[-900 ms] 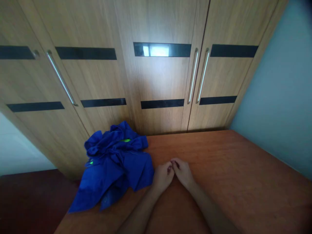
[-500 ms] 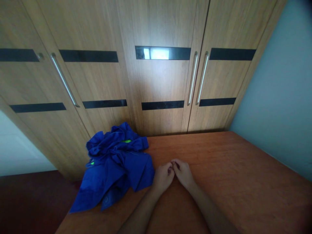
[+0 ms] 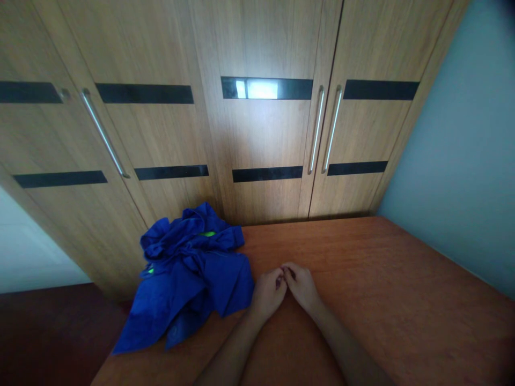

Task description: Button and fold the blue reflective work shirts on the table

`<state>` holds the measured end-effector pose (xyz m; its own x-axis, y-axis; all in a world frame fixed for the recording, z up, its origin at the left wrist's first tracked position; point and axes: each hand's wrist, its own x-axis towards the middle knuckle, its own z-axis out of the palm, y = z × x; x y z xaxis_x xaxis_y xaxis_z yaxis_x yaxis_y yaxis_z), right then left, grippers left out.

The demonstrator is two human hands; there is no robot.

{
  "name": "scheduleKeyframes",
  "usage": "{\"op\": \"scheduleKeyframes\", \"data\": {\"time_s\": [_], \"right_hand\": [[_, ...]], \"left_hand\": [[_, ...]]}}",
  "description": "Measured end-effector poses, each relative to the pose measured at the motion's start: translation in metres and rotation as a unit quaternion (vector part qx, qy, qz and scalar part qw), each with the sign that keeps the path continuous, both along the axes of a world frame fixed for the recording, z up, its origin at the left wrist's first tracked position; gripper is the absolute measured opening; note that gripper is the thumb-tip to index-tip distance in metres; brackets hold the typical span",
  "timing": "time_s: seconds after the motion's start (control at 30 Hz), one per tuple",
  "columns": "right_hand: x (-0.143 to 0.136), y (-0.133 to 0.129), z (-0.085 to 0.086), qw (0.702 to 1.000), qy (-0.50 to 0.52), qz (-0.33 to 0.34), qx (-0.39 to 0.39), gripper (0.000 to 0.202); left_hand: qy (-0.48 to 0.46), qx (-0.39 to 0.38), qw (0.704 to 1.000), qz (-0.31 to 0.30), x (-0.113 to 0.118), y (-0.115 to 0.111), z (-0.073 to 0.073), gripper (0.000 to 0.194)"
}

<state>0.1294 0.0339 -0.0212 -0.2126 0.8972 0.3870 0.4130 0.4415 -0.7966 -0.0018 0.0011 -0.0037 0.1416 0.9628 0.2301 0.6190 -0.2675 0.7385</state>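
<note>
My left hand (image 3: pixel 269 292) and my right hand (image 3: pixel 301 287) rest on the wooden table (image 3: pixel 382 284), their curled fingertips meeting in the middle. Both are closed, and no object shows in either one. Just left of my left hand lies a crumpled blue garment (image 3: pixel 193 279) with small bright green patches. It is bunched up at the back, and its lower part spreads toward the table's left edge. Folds hide most of its shape.
Behind the table stands a wooden wardrobe (image 3: pixel 261 134) with dark strips and long metal handles (image 3: pixel 316 128); its doors are closed. A pale blue wall (image 3: pixel 454 177) borders the table on the right. Dark reddish floor (image 3: pixel 48 327) shows at the lower left.
My hands and the blue garment keep their places. Only the view has shifted very slightly.
</note>
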Motion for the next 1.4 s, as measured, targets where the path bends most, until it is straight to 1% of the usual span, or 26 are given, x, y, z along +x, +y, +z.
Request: {"op": "scheduleKeyframes", "data": {"time_s": [0.07, 0.1, 0.17, 0.23, 0.3, 0.37, 0.47, 0.6, 0.67, 0.83, 1.0, 1.2, 1.4], "right_hand": [[0.0, 0.001, -0.003, 1.0, 0.008, -0.005, -0.004, 0.03], [0.0, 0.002, -0.004, 1.0, 0.019, -0.008, -0.009, 0.034], [0.0, 0.002, -0.006, 0.998, 0.053, -0.006, -0.024, 0.054], [0.0, 0.001, -0.007, 0.995, 0.091, 0.004, -0.038, 0.074], [0.0, 0.0, -0.007, 0.992, 0.115, 0.013, -0.045, 0.082], [-0.001, -0.001, -0.007, 0.991, 0.126, 0.017, -0.048, 0.084], [-0.001, 0.0, -0.007, 0.991, 0.13, 0.017, -0.042, 0.084], [0.0, 0.002, -0.008, 0.992, 0.122, -0.019, -0.004, 0.086], [0.0, 0.002, -0.008, 0.992, 0.122, -0.024, 0.012, 0.086], [0.0, 0.002, -0.008, 0.991, 0.13, -0.001, 0.023, 0.09], [0.0, 0.002, -0.009, 0.99, 0.133, -0.014, 0.043, 0.091], [-0.002, 0.001, -0.01, 0.988, 0.153, 0.005, 0.036, 0.088], [-0.002, 0.004, -0.013, 0.985, 0.172, 0.006, 0.031, 0.088]], "left_hand": [[-0.015, 0.0, 1.0, -0.002, -0.001, 0.003, -0.004, 0.02], [-0.028, -0.001, 1.0, 0.001, -0.002, 0.004, -0.006, 0.026], [-0.088, -0.006, 0.996, 0.009, -0.003, 0.007, -0.01, 0.048], [-0.176, -0.01, 0.984, 0.016, -0.004, 0.01, -0.013, 0.073], [-0.244, -0.01, 0.97, 0.013, -0.005, 0.011, -0.015, 0.085], [-0.265, -0.008, 0.964, 0.006, -0.005, 0.012, -0.017, 0.086], [-0.267, 0.005, 0.964, -0.001, -0.006, 0.012, -0.018, 0.084], [-0.259, 0.03, 0.964, 0.048, -0.007, 0.012, -0.019, 0.096], [-0.261, 0.03, 0.963, 0.061, -0.008, 0.012, -0.018, 0.097], [-0.266, 0.033, 0.962, 0.059, -0.008, 0.012, -0.019, 0.094], [-0.277, 0.052, 0.958, 0.057, -0.008, 0.011, -0.018, 0.094], [-0.284, 0.066, 0.955, 0.054, -0.011, 0.011, -0.017, 0.09], [-0.28, 0.059, 0.957, 0.052, -0.011, 0.013, -0.02, 0.09]]}}
